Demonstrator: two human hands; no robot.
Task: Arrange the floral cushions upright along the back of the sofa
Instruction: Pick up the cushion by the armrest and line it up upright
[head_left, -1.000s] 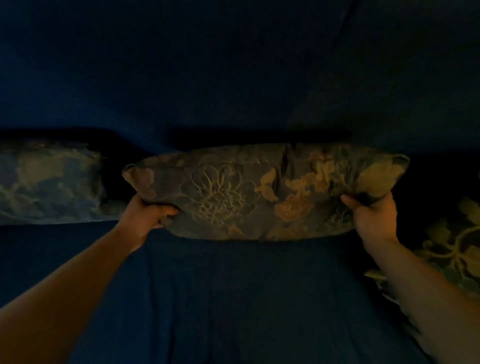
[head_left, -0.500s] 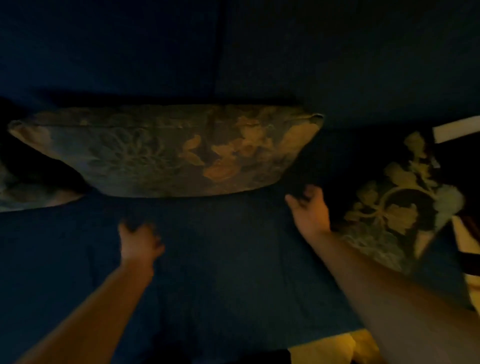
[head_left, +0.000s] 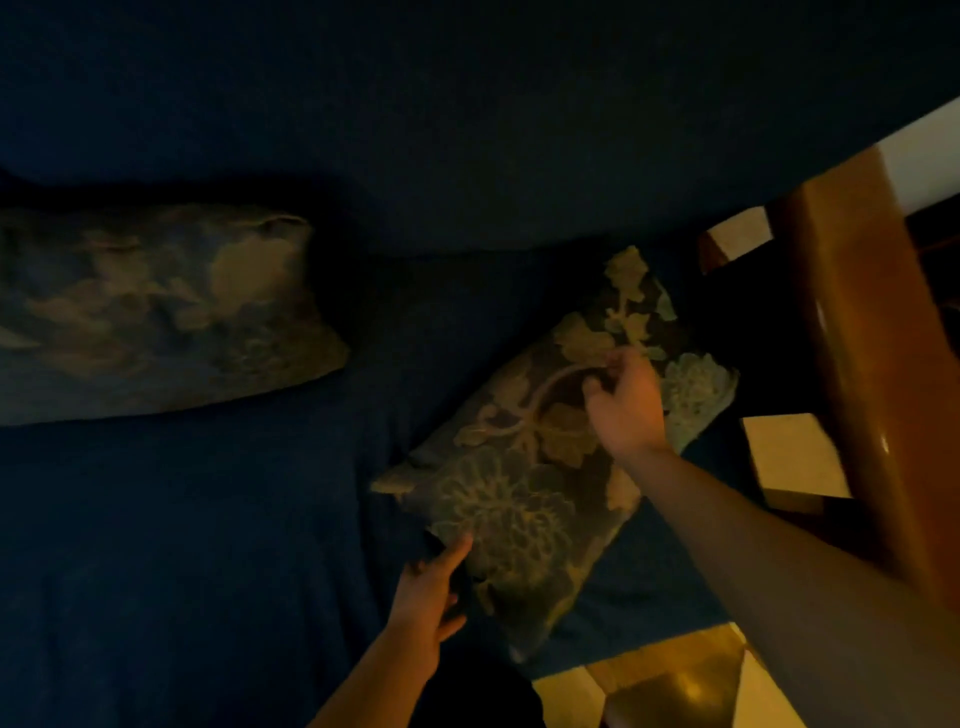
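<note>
Now, change: a second ago I saw both hands gripping the ends of one cushion against the sofa back; they have since let go of it and moved right to another, so I judge one cushion placed and this one next.
Left hand (head_left: 428, 587): fingers loosely spread, thumb up, tips touching the near left edge of the flat floral cushion; no firm grip that I can see.
Right hand (head_left: 626, 400): fingers curled in a loose pinch over the upper middle of that cushion's face; whether fabric is caught between them, I cannot tell.
Flat floral cushion (head_left: 545, 452): dark woven fabric with pale leaf and flower pattern, lying face-up and skewed on the seat, near the sofa's right end, not yet upright.
Placed floral cushion (head_left: 156, 312): same dim floral fabric, standing on edge against the backrest, well left of the hands.
Dark blue fabric sofa (head_left: 208, 545): seat and backrest fill most of the view.
Polished brown wooden frame (head_left: 857, 364): just right of the sofa, over pale floor tiles.
</note>
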